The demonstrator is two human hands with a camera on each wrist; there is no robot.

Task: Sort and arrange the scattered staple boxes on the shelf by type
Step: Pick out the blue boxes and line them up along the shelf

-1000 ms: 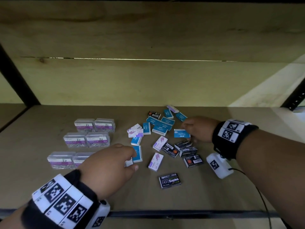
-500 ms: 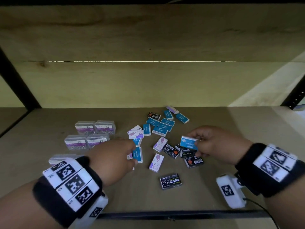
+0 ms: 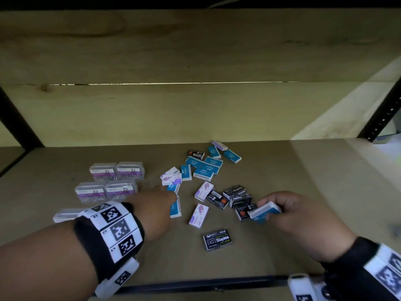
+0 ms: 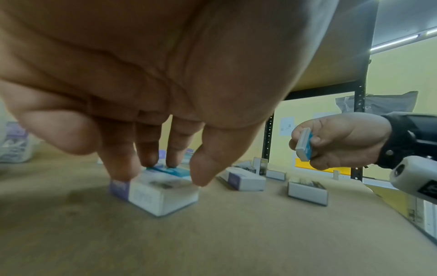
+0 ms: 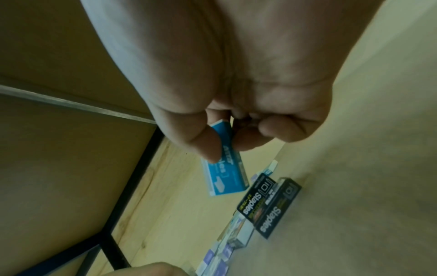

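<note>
Small staple boxes lie scattered on the wooden shelf (image 3: 303, 192): a cluster of blue boxes (image 3: 204, 168) at the back, black boxes (image 3: 236, 196) in the middle, one black box (image 3: 218, 240) alone near the front, and white-purple boxes (image 3: 198, 216). My right hand (image 3: 267, 205) pinches a blue staple box (image 3: 264, 212) between thumb and fingers, lifted off the shelf right of the black boxes; it also shows as the held blue box (image 5: 224, 173). My left hand (image 3: 171, 198) reaches down with straight fingers touching the top of a blue box (image 3: 175, 207) on the shelf.
Clear plastic paper-clip boxes (image 3: 117, 170) stand in rows at the left, one partly hidden by my left wrist. The shelf's black front edge (image 3: 195, 285) runs below my arms. A black upright post (image 3: 382, 118) stands at the right. Bare shelf lies at the front and right.
My right hand has picked a blue box off the shelf and drawn it toward the front right. My left hand has moved forward onto the blue box beside the paper-clip boxes.
</note>
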